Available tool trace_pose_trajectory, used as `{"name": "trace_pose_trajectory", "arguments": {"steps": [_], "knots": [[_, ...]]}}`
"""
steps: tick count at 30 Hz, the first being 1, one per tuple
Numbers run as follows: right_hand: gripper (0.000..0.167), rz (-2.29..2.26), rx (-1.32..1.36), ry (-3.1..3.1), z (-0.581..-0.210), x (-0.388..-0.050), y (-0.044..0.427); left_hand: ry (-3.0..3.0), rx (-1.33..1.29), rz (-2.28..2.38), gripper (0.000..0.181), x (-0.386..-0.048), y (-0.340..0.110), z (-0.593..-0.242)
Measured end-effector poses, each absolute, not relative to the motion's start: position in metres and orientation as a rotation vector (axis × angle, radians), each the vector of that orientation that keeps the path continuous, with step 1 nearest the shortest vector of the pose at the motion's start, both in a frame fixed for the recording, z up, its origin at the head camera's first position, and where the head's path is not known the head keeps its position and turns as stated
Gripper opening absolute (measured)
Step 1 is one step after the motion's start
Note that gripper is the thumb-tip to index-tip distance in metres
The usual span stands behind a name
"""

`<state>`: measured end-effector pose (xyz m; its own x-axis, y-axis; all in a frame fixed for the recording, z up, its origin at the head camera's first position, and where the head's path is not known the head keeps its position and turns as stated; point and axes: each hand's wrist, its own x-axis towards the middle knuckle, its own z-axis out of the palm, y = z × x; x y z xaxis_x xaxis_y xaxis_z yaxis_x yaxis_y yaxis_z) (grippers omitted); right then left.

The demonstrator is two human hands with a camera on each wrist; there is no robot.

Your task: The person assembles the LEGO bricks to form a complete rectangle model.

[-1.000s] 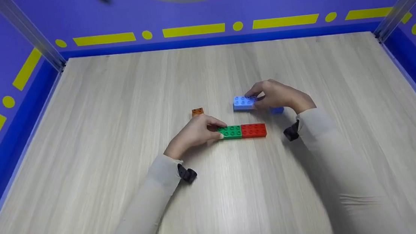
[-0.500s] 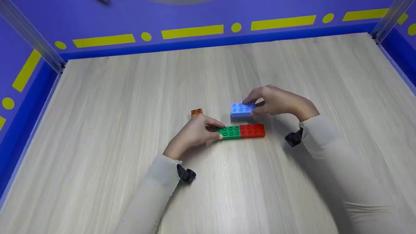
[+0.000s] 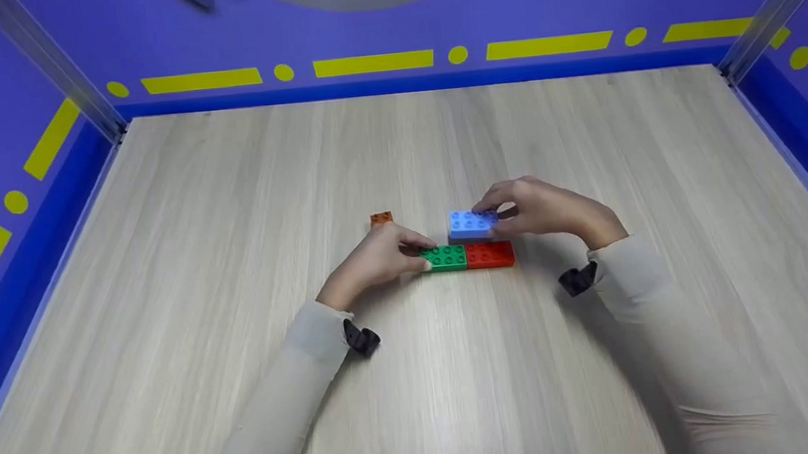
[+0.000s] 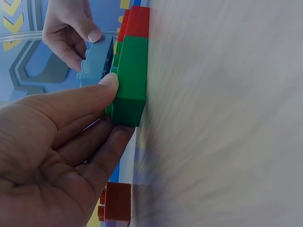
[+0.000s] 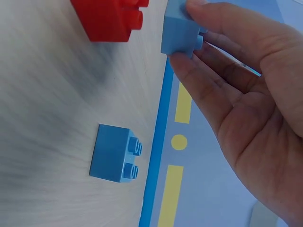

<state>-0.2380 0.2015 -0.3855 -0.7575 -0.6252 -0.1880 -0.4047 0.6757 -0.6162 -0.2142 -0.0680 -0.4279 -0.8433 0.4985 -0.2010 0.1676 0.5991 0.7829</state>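
My left hand [image 3: 380,260] pinches the left end of a green toy building brick [image 3: 446,257] between thumb and fingers. A red brick [image 3: 490,254] sits end to end with it on the table, studs up. Just behind this row, my right hand [image 3: 547,207] holds a light blue brick [image 3: 470,225] by its right end. In the left wrist view the light blue brick [image 4: 96,60] is raised above the table, studs up, and close to the green brick [image 4: 131,78].
A small orange brick [image 3: 380,218] stands behind my left hand. The right wrist view has a small blue brick [image 5: 111,152] on the table [image 3: 418,387]; my right hand hides it from the head view. Blue panels [image 3: 387,34] border the table.
My right hand has brought the light blue brick toward me, close behind the red and green row. The left hand keeps its pinch on the green brick. The small blue brick has become hidden overhead.
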Motion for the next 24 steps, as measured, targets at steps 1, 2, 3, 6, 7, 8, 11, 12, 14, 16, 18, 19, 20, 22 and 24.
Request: {"name": "trace_pose_trajectory", "arguments": {"steps": [1,2,3,6,7,8,11,12,14,16,18,19,20,22,24], "knots": [[0.037,-0.791,-0.811,2.504,-0.386,-0.237,0.201,2.427,0.53,1.128,0.031,-0.214,-0.068,-0.428],[0.037,-0.792,-0.815,2.503,-0.386,-0.236,0.201,2.427,0.53,1.127,0.031,-0.214,-0.068,-0.428],[0.036,-0.79,-0.82,2.505,-0.386,-0.235,0.201,2.426,0.53,1.128,0.031,-0.214,-0.068,-0.428],[0.035,-0.776,-0.846,2.515,-0.386,-0.232,0.201,2.424,0.525,1.129,0.03,-0.214,-0.068,-0.428],[0.035,-0.774,-0.853,2.519,-0.386,-0.231,0.201,2.424,0.523,1.129,0.03,-0.214,-0.068,-0.428],[0.035,-0.773,-0.858,2.521,-0.386,-0.231,0.201,2.424,0.521,1.13,0.03,-0.214,-0.068,-0.428],[0.036,-0.781,-0.872,2.521,-0.387,-0.228,0.201,2.426,0.509,1.127,0.03,-0.214,-0.068,-0.428],[0.036,-0.786,-0.875,2.518,-0.387,-0.227,0.201,2.427,0.509,1.125,0.03,-0.214,-0.068,-0.428],[0.035,-0.798,-0.886,2.513,-0.389,-0.226,0.201,2.428,0.512,1.123,0.03,-0.214,-0.068,-0.428],[0.035,-0.82,-0.901,2.504,-0.39,-0.225,0.201,2.431,0.515,1.119,0.03,-0.214,-0.068,-0.428],[0.034,-0.839,-0.917,2.5,-0.391,-0.223,0.201,2.434,0.517,1.112,0.03,-0.214,-0.068,-0.428],[0.034,-0.849,-0.928,2.498,-0.391,-0.223,0.201,2.436,0.516,1.109,0.03,-0.215,-0.068,-0.428],[0.034,-0.859,-0.94,2.493,-0.391,-0.222,0.201,2.437,0.515,1.105,0.03,-0.215,-0.068,-0.428],[0.034,-0.864,-0.953,2.494,-0.392,-0.221,0.201,2.439,0.513,1.099,0.03,-0.215,-0.068,-0.429],[0.034,-0.863,-0.967,2.492,-0.392,-0.22,0.201,2.438,0.511,1.098,0.03,-0.215,-0.068,-0.429]]}}
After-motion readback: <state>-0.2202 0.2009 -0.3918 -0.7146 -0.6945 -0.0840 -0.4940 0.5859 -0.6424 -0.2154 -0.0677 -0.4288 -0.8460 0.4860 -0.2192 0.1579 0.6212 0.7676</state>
